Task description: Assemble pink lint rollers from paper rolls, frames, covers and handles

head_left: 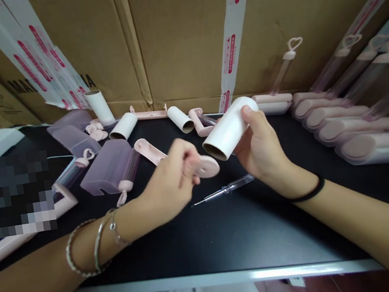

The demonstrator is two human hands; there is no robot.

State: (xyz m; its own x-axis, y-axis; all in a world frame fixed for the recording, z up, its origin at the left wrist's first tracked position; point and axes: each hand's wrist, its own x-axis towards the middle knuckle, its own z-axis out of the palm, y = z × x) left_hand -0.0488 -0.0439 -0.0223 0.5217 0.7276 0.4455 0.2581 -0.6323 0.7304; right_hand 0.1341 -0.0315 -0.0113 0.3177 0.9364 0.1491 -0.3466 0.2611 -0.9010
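Right hand (259,148) closed round white paper lint-roller roll with brown cardboard core (230,128), centre frame, held above black tabletop (230,238), open core end tilted down-left. Left hand (174,183) pinches pink round plastic end piece (207,166) in fingertips, just beside and below core opening, not inserted. Risk, as judged: disc misaligned with core, jams or slips from light pinch; dropped part could hit clear-handled screwdriver (223,190) lying on tabletop beneath hands.

Single head-worn view, looking forward and down over the near edge of a black table (230,238). Close range: forearms enter from the bottom corners, hands mid-frame above the table. Cardboard boxes (181,35) just behind the table close the view
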